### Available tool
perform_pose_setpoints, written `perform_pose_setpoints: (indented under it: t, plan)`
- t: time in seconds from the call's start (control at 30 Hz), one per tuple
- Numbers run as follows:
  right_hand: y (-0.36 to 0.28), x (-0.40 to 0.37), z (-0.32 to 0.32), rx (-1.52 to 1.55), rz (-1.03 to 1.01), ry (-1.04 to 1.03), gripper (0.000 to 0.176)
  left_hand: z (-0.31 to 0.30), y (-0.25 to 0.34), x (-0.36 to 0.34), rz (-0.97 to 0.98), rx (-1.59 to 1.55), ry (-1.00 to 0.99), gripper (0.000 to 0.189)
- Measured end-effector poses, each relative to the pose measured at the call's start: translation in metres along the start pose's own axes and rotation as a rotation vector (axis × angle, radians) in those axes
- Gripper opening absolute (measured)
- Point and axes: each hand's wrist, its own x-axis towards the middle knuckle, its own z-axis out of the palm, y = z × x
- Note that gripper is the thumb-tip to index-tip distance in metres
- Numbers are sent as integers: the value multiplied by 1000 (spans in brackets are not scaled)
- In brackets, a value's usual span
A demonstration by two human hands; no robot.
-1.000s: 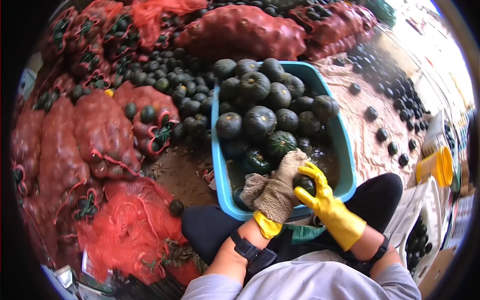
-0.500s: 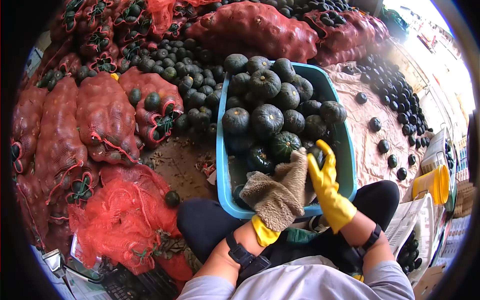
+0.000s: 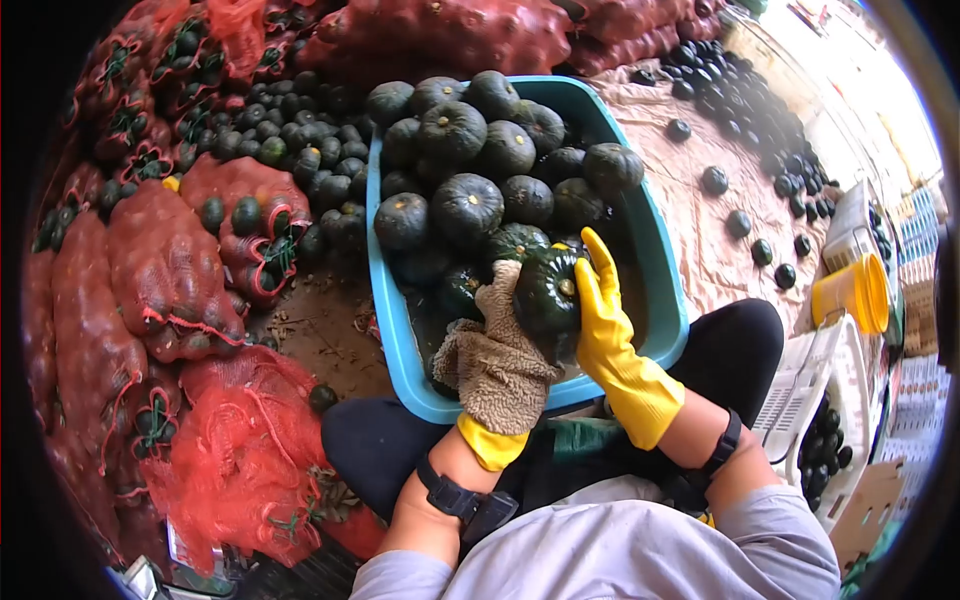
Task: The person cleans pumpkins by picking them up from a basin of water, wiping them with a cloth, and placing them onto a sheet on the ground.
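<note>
A wet, dark green pumpkin [image 3: 548,292] is held between my two hands over the near part of a blue tub [image 3: 402,345]. My right hand [image 3: 612,335], in a yellow rubber glove, curves round the pumpkin's right side. Brown fluffy cloth [image 3: 497,370] covers my left hand [image 3: 490,445], with only the yellow cuff showing; its fingers are hidden. Through the cloth, that hand presses on the pumpkin's left side. More dark green pumpkins [image 3: 467,208] are heaped in the tub beyond my hands, and water shows low inside it.
Red mesh sacks [image 3: 170,270] packed with pumpkins stand at left, beside a crumpled red net [image 3: 240,450]. Loose pumpkins [image 3: 300,150] lie behind them. On the right, pumpkins dot a pale sheet [image 3: 650,125], near a yellow bucket [image 3: 855,295] and white crate [image 3: 800,400].
The pumpkin under my right hand has come up into clear view between both hands. My cloth-covered left hand has turned more upright against it. The whole view has shifted.
</note>
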Motion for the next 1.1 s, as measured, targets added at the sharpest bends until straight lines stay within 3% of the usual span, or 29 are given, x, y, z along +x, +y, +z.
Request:
perform_pose_setpoints:
  t: [0.07, 0.1, 0.13, 0.2, 0.23, 0.27, 0.3, 0.37, 0.4, 0.5, 0.53, 0.6, 0.67, 0.7, 0.73, 0.8, 0.87, 0.93, 0.97, 1.0, 1.07, 1.1]
  plan:
    - [-7, -5, -16, -348, -76, -149, 61, 4, -6, 1, -59, -103, 6, 49]
    - [-26, 0, -21, -680, -217, -347, 76, 0, -9, 3, -90, -181, -15, 50]
    - [-37, 2, -24, -1003, -465, -456, 79, -5, -13, 5, -128, -288, -43, 50]
    - [-53, -9, -15, -1060, -189, -529, 75, -12, -22, 7, -232, -537, -72, 51]
    - [-56, -6, -8, -889, 27, -510, 71, -14, -27, 7, -277, -647, -68, 51]
    - [-69, -5, -2, -622, 376, -470, 67, -16, -32, 6, -306, -715, -52, 51]
    - [-18, -4, -24, -408, 182, -456, 63, -12, -31, 5, -298, -676, -23, 52]
    - [20, -12, -19, 73, 388, -24, 57, -7, -21, 1, -201, -431, 29, 52]
    - [-5, -20, 4, -105, 372, 56, 63, -6, -15, 1, -150, -315, 47, 52]
    - [-20, 4, -22, -1040, -271, -282, 76, -16, -5, 0, -51, -135, 59, 53]
    - [-33, -4, -11, -931, -159, -401, 80, -18, -4, -1, -23, -119, 48, 54]
    - [-48, -5, -7, -1082, -435, -583, 82, -29, 1, -3, 17, -78, 28, 54]
    - [-71, -19, 14, -643, 383, -359, 79, -32, 3, -7, 40, -33, 47, 55]
    - [-50, -14, -1, -564, 390, -314, 72, -30, 5, -10, 47, -12, 70, 55]
    - [-14, -14, -11, -131, 474, -178, 70, -26, 8, -13, 58, 17, 97, 55]
    - [-9, -21, 6, -24, 518, 79, 71, -20, 12, -15, 91, 74, 128, 56]
    - [7, -1, -25, -436, 332, -41, 81, -20, 14, -11, 151, 189, 90, 63]
    - [-44, -1, -5, -1033, 81, -280, 83, -27, 16, -8, 192, 250, 49, 66]
    - [-41, -8, -7, -1090, -139, -398, 82, -30, 16, -8, 200, 233, 35, 65]
    - [-61, -14, 6, -1212, -153, -436, 76, -36, 16, -7, 200, 208, 17, 65]
    - [-89, -18, 22, -887, 350, -368, 70, -37, 13, -6, 179, 173, 32, 63]
    - [-66, -13, 6, -596, 407, -354, 66, -34, 10, -7, 171, 172, 46, 63]
